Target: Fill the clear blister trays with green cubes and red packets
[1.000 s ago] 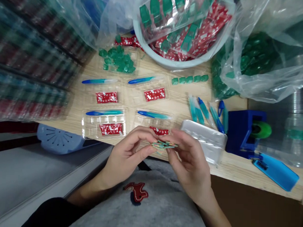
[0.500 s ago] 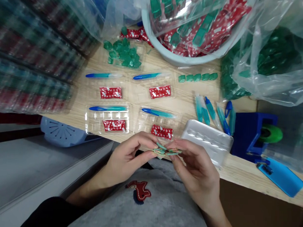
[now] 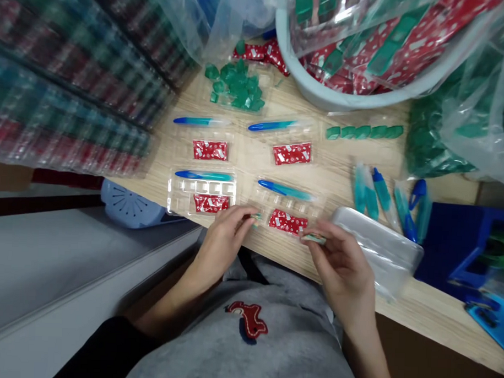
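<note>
My left hand (image 3: pixel 223 240) pinches a small flat pale-green piece (image 3: pixel 256 216) between thumb and fingertips, by the edge of a clear blister tray. A little stack of thin green-and-orange pieces (image 3: pixel 314 238) is gripped in my right hand (image 3: pixel 344 261); their exact kind is too small to tell. Between the hands lies a red patterned packet (image 3: pixel 289 222) in its tray, with a blue-teal pen (image 3: pixel 285 190) above it. To the left, another clear tray (image 3: pixel 171 194) carries a pen (image 3: pixel 203 176) and a red packet (image 3: pixel 211 203).
Behind are two more trays with pens and packets, and green gem-like pieces (image 3: pixel 239 86). A pale tub (image 3: pixel 305 91) of packets stands at the back. Loose pens (image 3: pixel 384 196), an upturned tray (image 3: pixel 376 243) and a blue tape dispenser (image 3: pixel 444 234) lie right; filled packs (image 3: pixel 67 133) stack left.
My hands have moved apart, splitting the flat pieces between them. The left has come forward to the trays. The view has shifted, so the table's contents appear further right.
</note>
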The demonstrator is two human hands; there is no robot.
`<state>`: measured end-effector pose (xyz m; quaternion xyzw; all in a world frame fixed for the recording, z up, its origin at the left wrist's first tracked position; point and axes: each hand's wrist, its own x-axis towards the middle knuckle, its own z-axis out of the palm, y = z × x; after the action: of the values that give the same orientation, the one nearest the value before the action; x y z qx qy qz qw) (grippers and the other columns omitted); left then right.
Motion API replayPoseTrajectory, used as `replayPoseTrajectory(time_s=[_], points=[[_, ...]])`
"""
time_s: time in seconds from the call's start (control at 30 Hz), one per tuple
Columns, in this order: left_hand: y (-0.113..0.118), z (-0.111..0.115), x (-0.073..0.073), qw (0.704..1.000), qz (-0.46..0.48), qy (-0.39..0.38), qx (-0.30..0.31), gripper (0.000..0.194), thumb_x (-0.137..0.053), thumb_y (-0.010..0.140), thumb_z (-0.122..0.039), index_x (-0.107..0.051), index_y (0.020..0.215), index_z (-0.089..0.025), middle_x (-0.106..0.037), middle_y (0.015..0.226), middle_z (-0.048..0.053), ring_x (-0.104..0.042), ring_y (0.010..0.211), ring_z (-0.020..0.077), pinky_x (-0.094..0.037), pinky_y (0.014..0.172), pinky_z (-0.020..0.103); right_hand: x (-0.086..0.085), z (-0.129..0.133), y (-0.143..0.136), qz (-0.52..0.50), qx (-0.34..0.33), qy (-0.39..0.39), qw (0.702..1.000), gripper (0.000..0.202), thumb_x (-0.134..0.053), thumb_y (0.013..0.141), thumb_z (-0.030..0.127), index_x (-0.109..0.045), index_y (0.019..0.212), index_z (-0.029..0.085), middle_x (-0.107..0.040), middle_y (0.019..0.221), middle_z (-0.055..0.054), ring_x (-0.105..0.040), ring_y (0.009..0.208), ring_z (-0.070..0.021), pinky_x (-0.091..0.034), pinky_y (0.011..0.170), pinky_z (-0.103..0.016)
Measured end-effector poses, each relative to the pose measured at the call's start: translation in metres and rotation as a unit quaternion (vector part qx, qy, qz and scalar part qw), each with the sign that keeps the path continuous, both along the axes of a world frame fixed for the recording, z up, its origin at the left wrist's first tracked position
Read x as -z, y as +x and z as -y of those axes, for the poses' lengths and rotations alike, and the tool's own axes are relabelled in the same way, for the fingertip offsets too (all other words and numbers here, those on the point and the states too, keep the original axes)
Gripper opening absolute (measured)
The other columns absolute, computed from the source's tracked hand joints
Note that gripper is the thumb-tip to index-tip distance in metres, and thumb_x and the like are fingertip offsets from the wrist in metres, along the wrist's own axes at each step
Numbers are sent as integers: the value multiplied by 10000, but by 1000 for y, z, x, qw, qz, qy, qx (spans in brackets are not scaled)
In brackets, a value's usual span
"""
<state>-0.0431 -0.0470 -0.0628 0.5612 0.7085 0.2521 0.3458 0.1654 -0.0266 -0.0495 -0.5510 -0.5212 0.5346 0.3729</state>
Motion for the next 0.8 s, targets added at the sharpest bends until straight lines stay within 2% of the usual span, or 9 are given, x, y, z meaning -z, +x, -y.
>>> replayPoseTrajectory(time_s=[0.17,0.3,0.47,0.57,0.63,0.7,0.8], points=[[10,-1,6,991,-133,8,21,194,-520,940,-137,-632,1092,-186,-707,1055,80,-627,994,238,-482,905,418,6,-1,-2,9,2,2,1000,295,-617,882,130,-648,1142,265,-748,1054,-30,-729,947,-138,-626,809,-262],[19,-1,10,975,-213,52,20,208,-475,948,-104,-610,1094,-164,-665,1052,99,-597,960,229,-479,857,385,9,0,-3,3,3,-11,1000,295,-608,879,129,-648,1140,263,-752,1046,-23,-735,927,-125,-628,813,-248],[25,-5,13,951,-304,59,8,133,-535,923,-117,-650,982,-148,-626,972,124,-547,892,268,-431,781,405,13,1,-7,-20,10,-38,999,285,-621,862,134,-665,1115,259,-759,1036,-14,-740,936,-128,-632,811,-235],[22,-9,13,939,-340,58,11,53,-613,883,-136,-659,891,-160,-614,968,126,-526,866,270,-412,752,397,12,-2,-10,-85,21,-64,994,306,-641,849,107,-666,1098,283,-762,1026,17,-753,868,-112,-641,735,-195],[18,-10,10,941,-331,63,17,35,-637,872,-151,-660,887,-173,-609,985,116,-528,881,267,-415,766,402,6,-5,-12,-139,17,-89,986,305,-656,844,93,-665,1077,290,-762,1039,29,-761,845,-116,-647,687,-186],[14,-11,2,953,-288,85,18,63,-626,887,-167,-656,940,-183,-603,1000,103,-537,923,263,-429,809,418,-2,-7,-15,-177,11,-104,979,302,-664,846,83,-663,1066,290,-763,1061,30,-758,909,-124,-647,738,-191],[9,-11,-17,988,-94,119,41,134,-554,942,-185,-622,1055,-209,-604,1031,66,-564,999,218,-464,883,385,-14,-8,-19,-196,-15,-85,977,345,-636,870,59,-644,1114,304,-755,1110,34,-715,1057,-107,-594,919,-203]])
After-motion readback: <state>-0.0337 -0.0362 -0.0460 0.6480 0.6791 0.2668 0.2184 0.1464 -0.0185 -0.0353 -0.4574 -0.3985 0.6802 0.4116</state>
